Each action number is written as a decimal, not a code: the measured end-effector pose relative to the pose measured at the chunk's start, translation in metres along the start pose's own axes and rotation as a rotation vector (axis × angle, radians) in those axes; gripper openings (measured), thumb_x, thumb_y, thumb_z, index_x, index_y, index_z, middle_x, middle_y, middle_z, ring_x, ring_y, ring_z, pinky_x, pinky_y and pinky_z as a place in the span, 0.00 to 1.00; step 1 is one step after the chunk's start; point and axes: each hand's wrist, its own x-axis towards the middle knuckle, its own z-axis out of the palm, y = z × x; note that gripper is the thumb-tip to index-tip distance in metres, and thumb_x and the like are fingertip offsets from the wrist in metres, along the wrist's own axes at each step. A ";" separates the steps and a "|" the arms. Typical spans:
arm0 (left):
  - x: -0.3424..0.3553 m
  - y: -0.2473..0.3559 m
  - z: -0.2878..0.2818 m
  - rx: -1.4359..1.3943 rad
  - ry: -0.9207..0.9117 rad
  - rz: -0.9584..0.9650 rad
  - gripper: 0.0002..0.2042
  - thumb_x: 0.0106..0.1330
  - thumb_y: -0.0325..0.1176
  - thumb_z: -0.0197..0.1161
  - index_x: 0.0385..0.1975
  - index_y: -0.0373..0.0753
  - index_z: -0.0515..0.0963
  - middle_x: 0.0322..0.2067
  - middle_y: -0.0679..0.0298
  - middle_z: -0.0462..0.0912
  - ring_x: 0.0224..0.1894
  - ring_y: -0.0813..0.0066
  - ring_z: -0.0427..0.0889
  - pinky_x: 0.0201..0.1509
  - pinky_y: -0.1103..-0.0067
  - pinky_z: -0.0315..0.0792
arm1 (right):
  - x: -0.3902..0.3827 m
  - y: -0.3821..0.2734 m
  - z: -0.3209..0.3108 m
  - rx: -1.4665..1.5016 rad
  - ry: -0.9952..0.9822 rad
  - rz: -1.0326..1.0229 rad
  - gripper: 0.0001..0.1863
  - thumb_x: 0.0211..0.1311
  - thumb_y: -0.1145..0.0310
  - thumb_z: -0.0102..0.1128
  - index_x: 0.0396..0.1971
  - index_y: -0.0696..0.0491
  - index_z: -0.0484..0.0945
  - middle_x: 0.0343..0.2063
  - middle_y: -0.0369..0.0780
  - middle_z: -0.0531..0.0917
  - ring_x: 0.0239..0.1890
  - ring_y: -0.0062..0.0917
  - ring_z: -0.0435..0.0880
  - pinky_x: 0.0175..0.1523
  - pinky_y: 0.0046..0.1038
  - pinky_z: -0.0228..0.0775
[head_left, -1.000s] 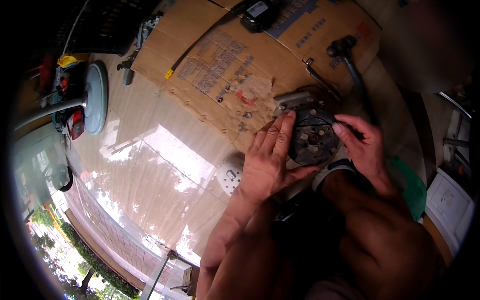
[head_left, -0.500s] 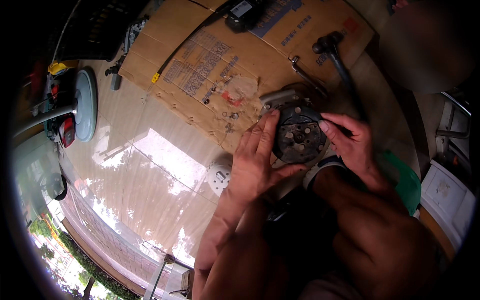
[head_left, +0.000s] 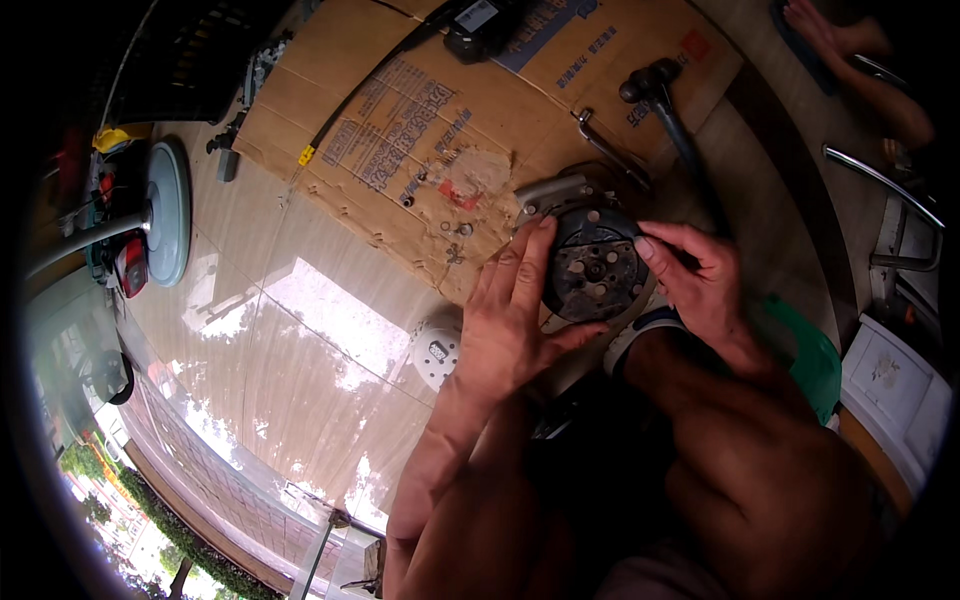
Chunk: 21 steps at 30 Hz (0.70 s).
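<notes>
Between my two hands sits a round, dark metal disc [head_left: 596, 268] with several round holes or studs, worn and greasy on its face. It rests against a grey metal body [head_left: 557, 192] with a bracket-like edge behind it. My left hand [head_left: 512, 310] lies along the disc's left rim, fingers stretched up its side and thumb spread below. At the right rim, my right hand [head_left: 695, 275] pinches the edge between thumb and forefinger, its other fingers curled. The disc's underside is hidden.
Flattened cardboard [head_left: 400, 130] carries a hammer [head_left: 665, 115], a wrench-like tool [head_left: 610, 150] and loose small nuts [head_left: 455, 230]. White-toed clogs [head_left: 437, 350] are on my feet. A round-seated stool [head_left: 170, 215] lies left; a green plastic thing [head_left: 815, 365] is right. A person's foot [head_left: 815, 30] shows at upper right.
A big blurred dark shape at the upper right has gone, and a person's foot and limb show there. My hands keep their hold on the disc, almost unmoved.
</notes>
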 end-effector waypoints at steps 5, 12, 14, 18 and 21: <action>-0.001 -0.002 0.003 -0.002 0.001 -0.004 0.55 0.43 0.46 0.84 0.71 0.30 0.62 0.65 0.46 0.73 0.61 0.48 0.77 0.66 0.63 0.71 | 0.000 0.004 0.001 0.024 -0.010 -0.025 0.12 0.70 0.70 0.67 0.49 0.58 0.85 0.24 0.31 0.82 0.22 0.08 0.73 0.25 0.16 0.65; -0.001 -0.004 0.008 0.017 0.047 0.042 0.55 0.42 0.48 0.85 0.69 0.27 0.61 0.62 0.44 0.75 0.60 0.46 0.79 0.64 0.61 0.73 | 0.002 0.004 0.005 0.030 0.001 -0.061 0.12 0.72 0.70 0.66 0.50 0.58 0.85 0.24 0.30 0.82 0.20 0.08 0.72 0.23 0.16 0.62; 0.000 -0.005 0.010 0.013 0.055 0.046 0.56 0.42 0.49 0.85 0.69 0.27 0.60 0.61 0.44 0.75 0.60 0.45 0.79 0.63 0.61 0.73 | 0.004 0.006 0.006 0.032 0.004 -0.087 0.12 0.72 0.70 0.66 0.50 0.58 0.85 0.24 0.30 0.82 0.20 0.08 0.72 0.24 0.16 0.62; -0.002 -0.008 0.017 0.009 0.116 0.070 0.58 0.40 0.51 0.86 0.69 0.26 0.59 0.61 0.43 0.75 0.60 0.44 0.79 0.62 0.61 0.74 | 0.009 0.001 0.007 -0.001 0.007 -0.137 0.11 0.71 0.71 0.66 0.49 0.59 0.85 0.25 0.30 0.82 0.22 0.08 0.72 0.25 0.16 0.63; -0.001 -0.006 0.018 0.021 0.119 0.061 0.58 0.41 0.51 0.86 0.68 0.26 0.59 0.61 0.43 0.75 0.59 0.44 0.80 0.61 0.62 0.75 | 0.010 0.000 0.006 -0.022 0.011 -0.159 0.10 0.71 0.73 0.66 0.48 0.59 0.86 0.25 0.30 0.83 0.23 0.07 0.73 0.27 0.16 0.64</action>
